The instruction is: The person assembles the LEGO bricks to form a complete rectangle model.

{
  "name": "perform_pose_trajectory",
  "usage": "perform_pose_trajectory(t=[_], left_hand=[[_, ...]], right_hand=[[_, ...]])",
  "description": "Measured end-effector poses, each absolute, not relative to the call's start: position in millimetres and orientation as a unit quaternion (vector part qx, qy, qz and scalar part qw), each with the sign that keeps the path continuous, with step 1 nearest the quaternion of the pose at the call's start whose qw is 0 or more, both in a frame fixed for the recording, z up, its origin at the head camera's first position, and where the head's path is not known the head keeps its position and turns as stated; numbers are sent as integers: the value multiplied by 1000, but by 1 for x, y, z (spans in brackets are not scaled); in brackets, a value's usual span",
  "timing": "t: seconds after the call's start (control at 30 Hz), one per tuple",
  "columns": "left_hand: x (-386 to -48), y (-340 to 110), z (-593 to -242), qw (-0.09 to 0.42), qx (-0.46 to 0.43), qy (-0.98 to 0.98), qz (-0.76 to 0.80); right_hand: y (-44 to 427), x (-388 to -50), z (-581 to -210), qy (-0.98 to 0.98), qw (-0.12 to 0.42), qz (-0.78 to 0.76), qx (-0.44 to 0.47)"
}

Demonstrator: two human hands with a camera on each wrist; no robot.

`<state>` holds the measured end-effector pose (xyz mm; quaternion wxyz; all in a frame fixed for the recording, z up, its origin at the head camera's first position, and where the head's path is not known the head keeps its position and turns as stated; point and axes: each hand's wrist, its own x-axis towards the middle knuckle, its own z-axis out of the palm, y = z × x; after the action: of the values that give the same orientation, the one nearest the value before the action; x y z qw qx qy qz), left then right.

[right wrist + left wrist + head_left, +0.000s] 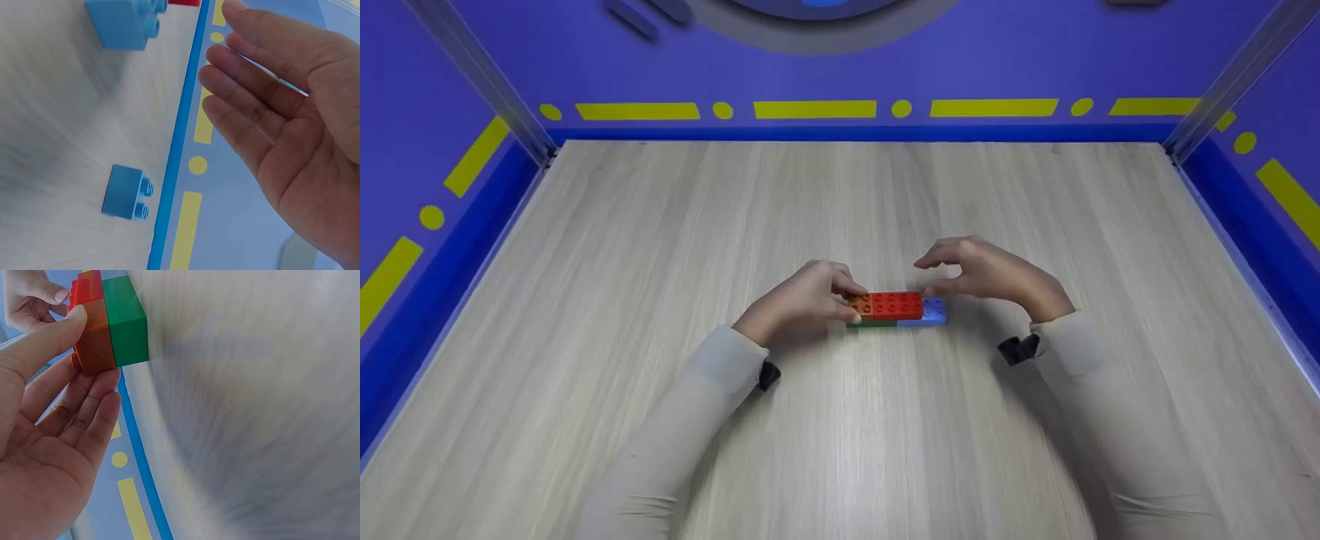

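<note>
My left hand (808,294) pinches an orange brick (97,340) between thumb and fingers at the left end of a two-layer brick stack. Beside the orange one in the top layer is a red brick (897,306). Below lie a green brick (127,323) and a light blue brick (934,310), whose studs show past the red brick's right end. My right hand (990,271) hovers over the stack's right end, fingers apart and holding nothing. In the right wrist view a separate blue brick (122,192) stands on the table; the head view does not show it.
The stack stands on a pale wood-grain table (840,435). Purple-blue panels with yellow marks (814,109) rise at the back and both sides. Dark wrist cameras (1018,349) sit beneath each cuff.
</note>
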<state>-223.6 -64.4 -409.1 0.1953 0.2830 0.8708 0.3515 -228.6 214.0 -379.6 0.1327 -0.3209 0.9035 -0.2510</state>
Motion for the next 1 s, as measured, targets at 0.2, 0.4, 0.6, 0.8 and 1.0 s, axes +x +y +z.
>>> perform_pose_trajectory(t=[0.2, 0.4, 0.6, 0.8, 1.0], left_hand=[[-223, -64, -409, 191, 279, 874, 348], [-223, -63, -409, 188, 273, 877, 348], [-222, -63, -410, 187, 272, 878, 347], [-222, -64, -410, 188, 273, 877, 348], [-221, -64, -409, 186, 278, 877, 345]], right_hand=[[222, -232, -380, 915, 121, -241, -302], [232, -235, -382, 922, 115, -239, -282], [243, -240, -388, 925, 112, -243, -270], [252, -246, -392, 929, 115, -250, -246], [259, -250, -397, 936, 110, -245, -227]])
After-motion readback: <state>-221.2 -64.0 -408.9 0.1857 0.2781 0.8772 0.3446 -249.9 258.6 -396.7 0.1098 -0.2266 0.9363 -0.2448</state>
